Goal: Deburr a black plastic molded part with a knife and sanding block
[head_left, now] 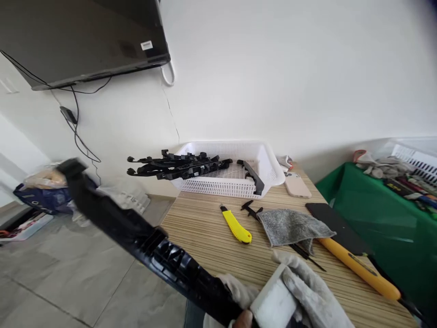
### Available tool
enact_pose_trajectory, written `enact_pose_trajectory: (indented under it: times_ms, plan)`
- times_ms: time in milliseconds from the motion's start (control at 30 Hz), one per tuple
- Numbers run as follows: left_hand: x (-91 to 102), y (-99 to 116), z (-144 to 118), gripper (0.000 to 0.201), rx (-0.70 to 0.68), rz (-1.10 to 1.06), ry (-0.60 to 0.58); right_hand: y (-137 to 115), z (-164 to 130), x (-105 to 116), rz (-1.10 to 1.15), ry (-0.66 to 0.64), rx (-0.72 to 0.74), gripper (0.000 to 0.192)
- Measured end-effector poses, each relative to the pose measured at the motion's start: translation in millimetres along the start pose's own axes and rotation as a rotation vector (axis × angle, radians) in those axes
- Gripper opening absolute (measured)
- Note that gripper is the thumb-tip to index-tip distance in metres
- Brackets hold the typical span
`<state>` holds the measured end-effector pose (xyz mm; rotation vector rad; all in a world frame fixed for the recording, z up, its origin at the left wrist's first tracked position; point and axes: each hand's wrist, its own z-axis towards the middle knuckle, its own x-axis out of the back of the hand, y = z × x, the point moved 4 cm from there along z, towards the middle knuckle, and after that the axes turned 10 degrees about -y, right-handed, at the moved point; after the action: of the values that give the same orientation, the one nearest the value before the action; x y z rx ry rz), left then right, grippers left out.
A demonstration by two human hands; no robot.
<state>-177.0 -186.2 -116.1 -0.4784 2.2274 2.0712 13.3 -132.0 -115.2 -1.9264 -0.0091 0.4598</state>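
A long black plastic part (136,230) reaches from the bottom centre up to the left, out over the floor. My left hand (235,298), in a light work glove, grips its near end at the bottom edge of the view. My right hand (309,294), also gloved, holds a white block (273,303) against that same end of the part. Both hands are at the front edge of the striped wooden table (205,237).
A white basket (262,159) at the back of the table holds several similar black parts (177,166) that stick out to the left. On the table lie a yellow utility knife (236,226), a grey cloth (292,225), a yellow-handled tool (358,266) and a phone (297,184). A green-covered table (368,214) stands at the right.
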Motion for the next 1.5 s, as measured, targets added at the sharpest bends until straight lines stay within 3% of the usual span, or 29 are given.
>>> enact_pose_trajectory:
  times_ms: [67,167,367,467,600,700,733,833,867,967,1000,1100,1133,1233,1367,1500]
  plan:
    - [-2.0,2.4,13.2,0.018,-0.011,0.020,-0.006,-1.6,3.4,1.6,-0.030,-0.004,0.006,0.070]
    - [-0.7,11.3,37.2,0.032,-0.044,0.061,-0.005,-6.9,7.7,2.9,-0.048,0.047,-0.029,0.078]
    - [1.4,33.0,64.7,0.028,-0.080,0.345,0.036,-19.1,17.5,-5.8,-0.105,0.085,-0.041,0.081]
    - [0.9,33.1,65.3,0.025,-0.059,0.335,0.032,-22.6,16.5,-0.1,-0.117,0.289,0.028,0.075]
    - [2.1,29.5,65.7,0.022,-0.067,0.414,0.007,-23.3,16.2,-2.2,-0.146,0.176,-0.009,0.067]
    - [3.3,28.9,67.4,0.023,-0.070,0.419,0.021,-28.1,10.3,3.6,-0.161,0.287,0.021,0.067]
    - [2.9,29.2,67.8,0.024,-0.069,0.402,0.019,-28.3,8.8,3.6,-0.172,0.270,0.010,0.066]
    - [-0.1,30.0,67.1,0.028,-0.053,0.315,-0.022,-22.7,6.1,-2.4,-0.192,0.034,-0.089,0.065]
    - [-0.4,30.0,66.3,0.029,-0.049,0.288,-0.024,-21.4,4.6,-1.5,-0.193,0.022,-0.094,0.063]
    - [1.2,28.2,64.2,0.030,-0.037,0.258,-0.006,-21.5,-0.1,9.4,-0.207,0.199,-0.013,0.059]
    - [2.2,27.2,64.1,0.031,-0.039,0.263,0.001,-20.7,-0.6,10.4,-0.216,0.200,-0.006,0.059]
    - [4.7,23.7,65.2,0.031,-0.050,0.272,0.006,-15.4,1.2,4.4,-0.229,0.029,-0.075,0.062]
    - [5.3,23.2,65.6,0.031,-0.057,0.279,0.013,-15.7,1.5,4.0,-0.220,0.038,-0.069,0.062]
    - [4.5,25.3,66.0,0.030,-0.066,0.331,0.024,-21.3,0.3,7.8,-0.182,0.236,0.031,0.059]
    - [-1.8,35.1,64.4,0.027,-0.065,0.356,0.018,-17.9,2.1,-2.1,-0.195,0.053,-0.067,0.061]
    - [-6.5,42.2,63.7,0.026,-0.056,0.355,0.032,-22.2,0.0,5.7,-0.190,0.245,-0.010,0.055]
